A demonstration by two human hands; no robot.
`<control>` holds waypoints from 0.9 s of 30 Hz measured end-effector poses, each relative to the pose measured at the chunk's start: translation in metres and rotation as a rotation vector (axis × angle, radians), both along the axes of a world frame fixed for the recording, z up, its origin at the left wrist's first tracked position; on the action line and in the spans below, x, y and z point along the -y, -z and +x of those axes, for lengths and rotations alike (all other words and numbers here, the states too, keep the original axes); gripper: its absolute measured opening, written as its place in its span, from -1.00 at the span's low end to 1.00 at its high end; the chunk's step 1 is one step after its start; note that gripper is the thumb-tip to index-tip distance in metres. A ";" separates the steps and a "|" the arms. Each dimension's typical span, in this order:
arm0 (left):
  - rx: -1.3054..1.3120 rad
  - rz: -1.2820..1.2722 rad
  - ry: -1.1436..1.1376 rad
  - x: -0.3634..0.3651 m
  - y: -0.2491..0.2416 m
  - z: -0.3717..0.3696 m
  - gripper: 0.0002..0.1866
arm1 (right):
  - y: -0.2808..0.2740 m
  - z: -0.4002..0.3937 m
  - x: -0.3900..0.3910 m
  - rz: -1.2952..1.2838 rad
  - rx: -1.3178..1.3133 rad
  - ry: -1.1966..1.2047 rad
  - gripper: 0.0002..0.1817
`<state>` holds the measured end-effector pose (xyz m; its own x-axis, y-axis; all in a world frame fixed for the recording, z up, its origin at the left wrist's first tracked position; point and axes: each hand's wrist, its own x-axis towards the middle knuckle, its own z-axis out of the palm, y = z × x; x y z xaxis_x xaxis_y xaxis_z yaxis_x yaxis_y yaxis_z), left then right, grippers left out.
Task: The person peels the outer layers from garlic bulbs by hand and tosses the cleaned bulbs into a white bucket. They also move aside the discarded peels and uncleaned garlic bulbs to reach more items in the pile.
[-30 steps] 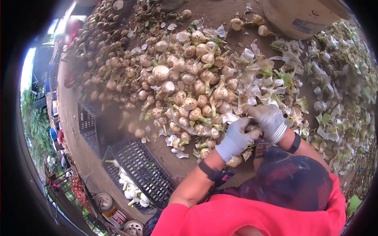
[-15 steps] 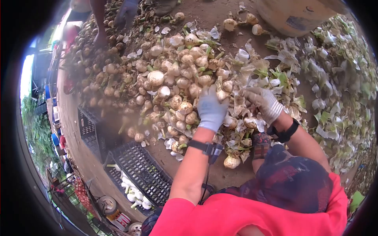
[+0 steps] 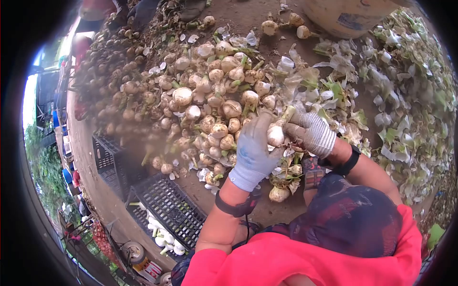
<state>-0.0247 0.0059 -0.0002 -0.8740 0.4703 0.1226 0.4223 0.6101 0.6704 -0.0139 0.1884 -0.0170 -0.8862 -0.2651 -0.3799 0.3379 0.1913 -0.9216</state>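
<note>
A garlic bulb (image 3: 275, 136) with a short pale stalk is held between my gloved hands, its white side showing. My left hand (image 3: 255, 150), in a grey-white glove, wraps around the bulb from the left. From the right, my right hand (image 3: 310, 133) closes its fingers on the bulb near the base of the stalk; its fingertips are partly hidden. Just beyond my hands lies a large heap of garlic bulbs (image 3: 217, 102), many still soil-stained and with stalks. Loose papery skins (image 3: 305, 78) lie beside the heap, to the right of my hands.
Black plastic crates (image 3: 174, 205) stand at lower left, with clean white garlic bulbs (image 3: 164, 238) in one. A large bucket (image 3: 353, 19) is at the top right. Peeled skins (image 3: 405, 100) cover the right side. Another person's feet (image 3: 193, 9) show at the top.
My hands have drawn back from the heap with a garlic bulb, which is now held between them. The other person's arm at upper left has moved up, mostly out of view.
</note>
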 end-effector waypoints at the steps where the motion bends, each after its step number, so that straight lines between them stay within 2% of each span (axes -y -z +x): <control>1: 0.089 -0.021 0.007 0.001 -0.005 -0.001 -0.19 | 0.001 0.000 -0.001 -0.156 0.070 0.028 -0.78; 2: 0.085 -0.022 0.004 0.001 -0.006 0.000 -0.19 | 0.001 -0.003 -0.008 -0.189 0.299 -0.039 -0.77; 4: -0.056 -0.031 0.072 0.000 -0.008 0.002 -0.20 | 0.007 -0.002 -0.006 -0.168 0.188 -0.039 -0.77; 7: -0.108 0.053 0.069 0.000 -0.006 0.009 -0.20 | 0.009 0.007 0.002 -0.200 0.168 0.076 -0.76; 9: -0.010 0.069 0.022 0.002 -0.009 0.013 -0.21 | 0.011 0.009 0.000 -0.111 0.186 0.037 -0.76; 10: 0.034 0.049 0.024 0.003 -0.010 0.013 -0.22 | 0.006 0.006 -0.005 0.052 0.018 -0.103 -0.75; 12: 0.082 0.031 0.023 0.007 -0.006 0.014 -0.23 | -0.015 0.004 -0.005 0.071 0.069 -0.097 -0.74; 13: 0.143 0.161 0.004 0.010 0.002 0.015 -0.28 | -0.021 0.002 -0.003 0.085 0.117 -0.092 -0.73; 14: 0.206 0.289 -0.016 0.014 0.006 0.016 -0.32 | -0.017 0.003 -0.005 0.119 -0.041 -0.153 -0.74; 15: 0.209 0.288 -0.017 0.019 0.004 0.016 -0.32 | -0.017 0.003 -0.006 0.117 -0.038 -0.154 -0.74; 17: 0.915 0.634 -0.065 0.030 0.001 0.015 -0.37 | -0.019 0.003 -0.008 0.162 -0.107 -0.257 -0.76; 18: 0.918 0.631 -0.067 0.029 0.001 0.020 -0.37 | -0.010 0.007 -0.011 0.017 -0.160 -0.265 -0.78; 19: 1.145 0.962 -0.181 0.024 0.004 0.030 -0.45 | -0.003 0.011 -0.011 0.012 -0.163 -0.268 -0.78; 20: 1.355 1.303 -0.297 0.018 0.007 0.038 -0.50 | 0.004 0.014 -0.009 -0.231 0.004 -0.174 -0.79; 21: 1.558 1.650 -0.408 0.012 0.009 0.041 -0.54 | 0.018 0.017 -0.007 -0.245 -0.164 -0.147 -0.80; 23: 1.506 1.627 -0.332 0.005 0.001 0.042 -0.52 | 0.046 0.023 -0.004 -0.242 -0.511 -0.073 -0.82; 25: 0.967 1.048 -0.419 0.008 0.008 0.045 -0.53 | 0.000 0.021 -0.003 -0.217 0.220 0.072 -0.82; 26: 0.826 0.857 -0.409 0.002 0.016 0.047 -0.52 | -0.011 0.020 -0.003 -0.514 0.439 0.110 -0.79; 27: 0.918 0.890 -0.423 -0.007 0.004 0.045 -0.55 | -0.018 0.020 -0.005 -0.520 0.456 0.077 -0.71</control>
